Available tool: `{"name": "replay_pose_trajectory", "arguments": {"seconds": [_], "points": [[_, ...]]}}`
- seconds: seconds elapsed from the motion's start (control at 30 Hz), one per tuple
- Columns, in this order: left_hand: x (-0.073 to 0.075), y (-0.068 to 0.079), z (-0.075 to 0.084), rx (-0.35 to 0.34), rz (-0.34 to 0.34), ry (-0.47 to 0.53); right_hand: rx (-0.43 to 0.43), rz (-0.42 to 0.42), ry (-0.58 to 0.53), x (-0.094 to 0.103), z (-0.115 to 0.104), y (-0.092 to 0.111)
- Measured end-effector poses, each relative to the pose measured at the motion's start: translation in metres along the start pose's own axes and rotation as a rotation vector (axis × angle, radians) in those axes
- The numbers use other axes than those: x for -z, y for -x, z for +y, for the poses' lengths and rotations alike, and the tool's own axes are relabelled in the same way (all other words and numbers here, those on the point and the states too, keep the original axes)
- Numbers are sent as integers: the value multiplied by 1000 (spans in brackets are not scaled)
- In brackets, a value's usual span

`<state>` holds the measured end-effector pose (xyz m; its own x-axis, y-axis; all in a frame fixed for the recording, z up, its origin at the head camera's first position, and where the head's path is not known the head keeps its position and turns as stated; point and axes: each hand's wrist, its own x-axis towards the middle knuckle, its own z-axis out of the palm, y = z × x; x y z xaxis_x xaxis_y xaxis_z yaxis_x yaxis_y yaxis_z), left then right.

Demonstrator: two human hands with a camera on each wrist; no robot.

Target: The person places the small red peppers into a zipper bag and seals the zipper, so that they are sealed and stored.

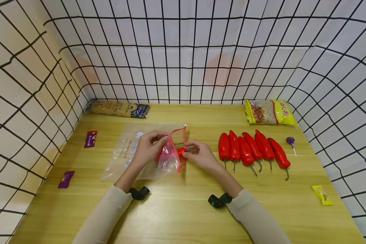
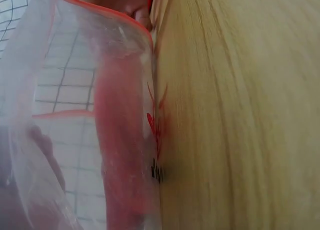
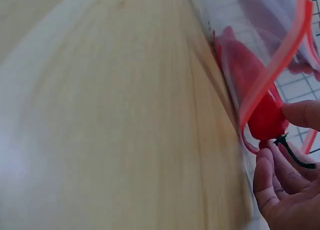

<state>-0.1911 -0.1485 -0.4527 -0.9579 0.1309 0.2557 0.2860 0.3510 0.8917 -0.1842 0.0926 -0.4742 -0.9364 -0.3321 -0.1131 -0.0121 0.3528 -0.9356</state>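
A clear zip bag (image 1: 119, 159) with a red-edged mouth lies on the table, its opening facing right. My left hand (image 1: 150, 145) pinches the bag's upper layer near the mouth and lifts it. Partway inside is a red chili pepper (image 3: 265, 117), its stem end pointing out of the mouth. My right hand (image 1: 202, 156) holds that pepper by the stem end between thumb and fingers. Through the plastic, the pepper's body (image 2: 122, 140) shows blurred in the left wrist view. Several more red chili peppers (image 1: 245, 152) lie in a row to the right of my right hand.
Black wire mesh (image 1: 180, 47) walls the back and sides. A noodle packet (image 1: 116, 108) lies back left, a yellow food packet (image 1: 268, 112) back right. Purple wrapped sweets (image 1: 90, 139) sit left; a lollipop (image 1: 290, 141) and a yellow sachet (image 1: 322, 195) lie right.
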Motion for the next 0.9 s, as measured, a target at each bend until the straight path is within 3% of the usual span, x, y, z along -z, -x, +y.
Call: {"name": "replay_pose_trajectory", "arguments": {"seconds": [0.2, 0.4, 0.5, 0.6, 0.9], "points": [[0, 0, 0, -12, -4, 14, 10, 41, 23, 5, 2, 1], [3, 1, 3, -12, -6, 11, -48, 55, -11, 26, -1, 22], [4, 0, 3, -8, -9, 17, -81, 5, -103, 32, -4, 32], [4, -2, 4, -6, -11, 26, -61, -50, -203, 34, -5, 36], [1, 1, 2, 1, -18, 46, 18, -85, -381, 20, -4, 37]]}}
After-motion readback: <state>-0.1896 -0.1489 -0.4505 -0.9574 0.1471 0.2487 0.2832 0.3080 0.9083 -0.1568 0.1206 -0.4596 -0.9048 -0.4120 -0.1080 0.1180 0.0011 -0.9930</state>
